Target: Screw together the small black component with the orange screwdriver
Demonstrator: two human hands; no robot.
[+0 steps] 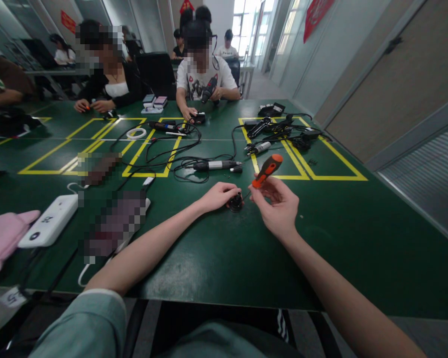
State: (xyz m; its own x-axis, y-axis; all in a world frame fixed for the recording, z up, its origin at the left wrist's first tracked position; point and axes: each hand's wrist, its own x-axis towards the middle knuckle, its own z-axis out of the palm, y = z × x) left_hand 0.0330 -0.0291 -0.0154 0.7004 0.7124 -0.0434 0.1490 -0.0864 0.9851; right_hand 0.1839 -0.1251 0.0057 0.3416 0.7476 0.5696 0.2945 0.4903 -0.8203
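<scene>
My right hand [280,206] is closed round the lower handle of a screwdriver [268,170], orange and black, tilted with its handle up to the right. Its thin shaft slants down left toward a small black round part [236,202] on the green table. My left hand [221,196] has its fingers closed on that black part from the left and above. The shaft's tip is too fine to tell whether it touches the part. Just beyond both hands lies a grey and black pen-shaped electric tool [216,165] with its cable.
The green table [351,268] carries yellow taped rectangles. Black cables and tools [272,129] lie at the back right. To my left are a white power bank [50,221], blurred phones and a pink cloth [7,241]. Across the table a person [205,74] holds a power drill [209,89].
</scene>
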